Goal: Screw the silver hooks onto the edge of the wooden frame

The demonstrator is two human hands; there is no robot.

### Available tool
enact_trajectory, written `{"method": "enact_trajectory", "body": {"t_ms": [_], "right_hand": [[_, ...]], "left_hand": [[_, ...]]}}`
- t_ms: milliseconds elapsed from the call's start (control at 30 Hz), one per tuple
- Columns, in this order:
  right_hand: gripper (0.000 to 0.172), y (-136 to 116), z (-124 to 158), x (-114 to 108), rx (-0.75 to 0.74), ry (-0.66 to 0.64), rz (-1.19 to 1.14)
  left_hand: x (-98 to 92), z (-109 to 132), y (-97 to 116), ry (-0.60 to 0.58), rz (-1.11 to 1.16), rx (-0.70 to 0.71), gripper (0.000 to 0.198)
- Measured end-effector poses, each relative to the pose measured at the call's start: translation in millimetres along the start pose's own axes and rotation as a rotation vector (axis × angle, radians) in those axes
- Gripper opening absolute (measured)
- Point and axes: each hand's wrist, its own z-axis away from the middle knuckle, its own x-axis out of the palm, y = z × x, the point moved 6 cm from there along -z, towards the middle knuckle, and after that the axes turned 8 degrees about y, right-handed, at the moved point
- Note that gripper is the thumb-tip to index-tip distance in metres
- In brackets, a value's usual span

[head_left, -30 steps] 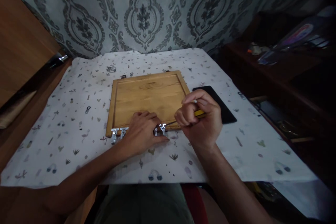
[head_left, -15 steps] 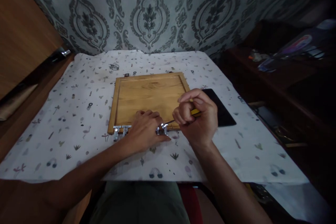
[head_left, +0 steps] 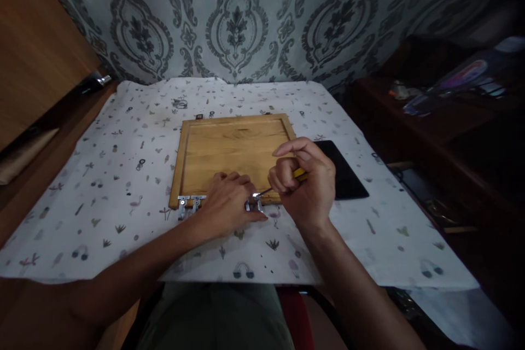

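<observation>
A framed wooden panel (head_left: 229,147) lies flat on the patterned cloth. Along its near edge sit two silver metal hinges (head_left: 182,205) at the left, partly behind my left hand (head_left: 227,199). That hand rests over the near edge, its thumb and fingers closed about another hinge (head_left: 256,205). In my right hand (head_left: 309,186) is a screwdriver (head_left: 301,174) with a yellow handle, mostly hidden by the curled fingers. Its thin shaft slants down left, the tip at the hinge by my left hand. Whether the tip sits in a screw is too small to tell.
A flat black rectangular object (head_left: 349,178) lies right of the panel, partly behind my right hand. The white printed cloth (head_left: 139,219) covers the table. A wooden cabinet (head_left: 41,38) stands at left; a clear bottle (head_left: 455,79) lies on dark furniture at right.
My right hand has shifted slightly left with the screwdriver and turned a little. My left hand stays on the hinge. The view has moved very slightly.
</observation>
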Motion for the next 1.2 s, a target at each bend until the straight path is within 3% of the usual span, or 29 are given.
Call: {"method": "enact_trajectory", "body": {"t_ms": [300, 467, 733, 833, 967, 1067, 1200], "right_hand": [[0.046, 2, -4, 5, 0.000, -0.022, 0.070], [0.031, 5, -1, -2, -0.043, -0.055, 0.139], [0.017, -18, -4, -9, -0.332, -0.042, 0.524], [0.018, -23, -4, -10, -0.287, 0.001, 0.563], [0.030, -18, -3, -14, -0.097, 0.013, 0.498], [0.037, -16, -2, -15, -0.028, -0.038, 0.465], [0.039, -22, 1, -13, -0.050, -0.141, 0.491]], "left_hand": [[1.3, 0, -1, -0.034, -0.016, -0.011, 0.046], [2.8, 1, -2, -0.010, -0.005, 0.003, 0.046], [6.0, 3, -3, 0.012, 0.008, 0.017, 0.045], [6.5, 3, -3, 0.007, 0.011, 0.019, 0.047], [5.1, 2, -2, -0.001, 0.012, 0.008, 0.047], [4.1, 3, -2, -0.007, 0.008, 0.005, 0.047], [3.9, 3, -2, -0.004, 0.004, 0.016, 0.048]]}}
